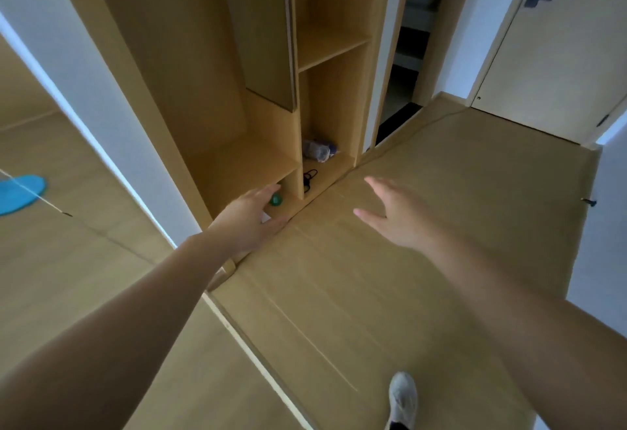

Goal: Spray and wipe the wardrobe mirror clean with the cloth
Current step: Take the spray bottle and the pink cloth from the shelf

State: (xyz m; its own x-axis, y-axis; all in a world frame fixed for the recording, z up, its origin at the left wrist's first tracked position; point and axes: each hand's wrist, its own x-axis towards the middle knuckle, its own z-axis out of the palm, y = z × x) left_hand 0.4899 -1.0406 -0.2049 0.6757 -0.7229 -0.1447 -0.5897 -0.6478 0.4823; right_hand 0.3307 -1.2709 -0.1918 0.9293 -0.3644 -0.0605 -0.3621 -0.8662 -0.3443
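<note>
The wardrobe mirror [68, 192] fills the left side and reflects the wooden floor and a white wall. My left hand [249, 217] reaches low into the bottom compartment of the open wooden wardrobe [237, 164], fingers apart, just in front of a small green object [276, 199] that it partly hides. A bit of white [266, 216] shows under the palm. My right hand [393, 214] hovers over the floor to the right, fingers spread and holding nothing. A crumpled grey-blue cloth [317, 150] lies in the narrow right compartment.
A black cord [309, 179] lies in front of the crumpled cloth. The mirror reflects a blue mop pad [20, 193] and its pole. My shoe [403, 399] stands on the wooden floor. A dark doorway [403, 97] and a white door [556, 56] are at the back right.
</note>
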